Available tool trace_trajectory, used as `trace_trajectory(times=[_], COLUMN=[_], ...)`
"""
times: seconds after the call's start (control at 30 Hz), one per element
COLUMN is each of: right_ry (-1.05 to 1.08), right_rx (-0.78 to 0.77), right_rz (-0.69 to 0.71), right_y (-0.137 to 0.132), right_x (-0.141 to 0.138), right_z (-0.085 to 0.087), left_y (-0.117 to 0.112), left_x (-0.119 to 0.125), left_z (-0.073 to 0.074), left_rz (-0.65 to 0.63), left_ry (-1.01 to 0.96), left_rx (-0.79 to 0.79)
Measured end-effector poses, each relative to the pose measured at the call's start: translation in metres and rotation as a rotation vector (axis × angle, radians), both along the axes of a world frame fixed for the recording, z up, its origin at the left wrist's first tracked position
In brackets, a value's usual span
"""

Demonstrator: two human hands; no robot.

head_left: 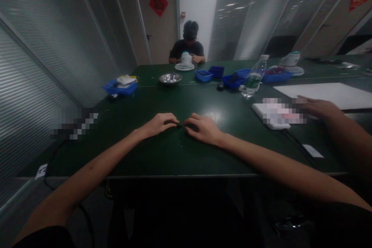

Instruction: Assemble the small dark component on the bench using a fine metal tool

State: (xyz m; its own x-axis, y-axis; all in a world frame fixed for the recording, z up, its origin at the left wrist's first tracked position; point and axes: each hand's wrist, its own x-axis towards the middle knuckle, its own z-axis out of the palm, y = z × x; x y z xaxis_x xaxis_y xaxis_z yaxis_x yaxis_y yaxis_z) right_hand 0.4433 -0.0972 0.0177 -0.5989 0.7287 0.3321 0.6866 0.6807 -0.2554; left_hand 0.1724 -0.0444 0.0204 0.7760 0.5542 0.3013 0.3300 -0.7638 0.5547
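Small dark piece sits nearer you than the metal bowl, pinched in your left hand; your curled right hand's hold is unclear.

a: is the left hand pinching?
b: yes, its fingers are bending toward the thumb.
a: and the right hand?
b: curling beside it; left forearm and right forearm are slanting inward.

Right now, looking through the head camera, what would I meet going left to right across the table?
Blue tray, left hand, small dark item, right hand, clear bottle, flat white panel.
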Motion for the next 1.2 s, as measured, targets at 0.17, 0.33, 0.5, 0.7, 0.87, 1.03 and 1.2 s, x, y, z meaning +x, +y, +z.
trace_trajectory(times=[0.17, 0.33, 0.5, 0.7, 0.87, 1.03, 1.2], right_ry=[0.006, -0.012, -0.021, -0.044, -0.063, -0.049, -0.023], right_rx=[-0.001, 0.011, 0.032, 0.071, 0.097, 0.099, 0.067], right_rz=[-0.028, -0.026, 0.017, 0.053, 0.068, 0.042, -0.054], right_y=[-0.001, -0.001, -0.003, -0.006, -0.004, 0.001, 0.003], right_x=[0.000, 0.000, 0.001, 0.001, -0.002, -0.002, -0.001], right_z=[0.001, 0.001, 0.002, 0.003, -0.001, -0.005, -0.007], left_y=[0.003, 0.005, 0.003, 0.002, -0.001, -0.001, 0.003], left_x=[-0.002, -0.002, -0.001, 0.002, 0.007, 0.009, 0.004], left_z=[-0.003, -0.007, -0.005, -0.005, -0.008, -0.009, -0.009], left_rz=[0.036, 0.067, 0.045, -0.005, -0.026, -0.014, -0.004], left_ry=[0.002, -0.016, -0.021, -0.030, -0.050, -0.043, -0.002], left_rx=[-0.040, -0.074, -0.166, -0.191, -0.094, -0.020, -0.088])
